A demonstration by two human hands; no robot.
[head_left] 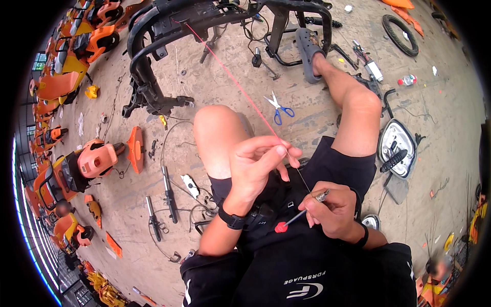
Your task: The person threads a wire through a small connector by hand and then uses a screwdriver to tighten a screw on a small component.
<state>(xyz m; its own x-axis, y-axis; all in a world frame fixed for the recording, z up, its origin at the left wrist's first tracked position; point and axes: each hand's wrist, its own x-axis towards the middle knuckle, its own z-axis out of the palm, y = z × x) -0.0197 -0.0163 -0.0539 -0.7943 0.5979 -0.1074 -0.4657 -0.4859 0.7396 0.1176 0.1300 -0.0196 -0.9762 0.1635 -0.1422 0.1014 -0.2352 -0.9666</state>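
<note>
A thin red cord (pixel 232 78) stretches taut from the black metal frame (pixel 148 82) at the top toward my lap. My left hand (pixel 261 161) pinches it between thumb and forefinger, the other fingers loosely curled. From there a thin dark line (pixel 302 179) runs on to my right hand (pixel 330 212). That hand is closed around a slim grey rod with a red end (pixel 281 227) pointing down to the left; a patterned, metallic-looking part shows above the fingers. I cannot tell how the line is fixed at the rod. My hands are apart, above my dark shorts.
Blue-handled scissors (pixel 279 110) lie open on the floor beyond my hands. Shock absorbers (pixel 169 194) and cables lie at left, near an orange vehicle (pixel 97 158). At right are a white-lined housing (pixel 398 148), a bottle (pixel 407 80) and a tyre (pixel 400 35).
</note>
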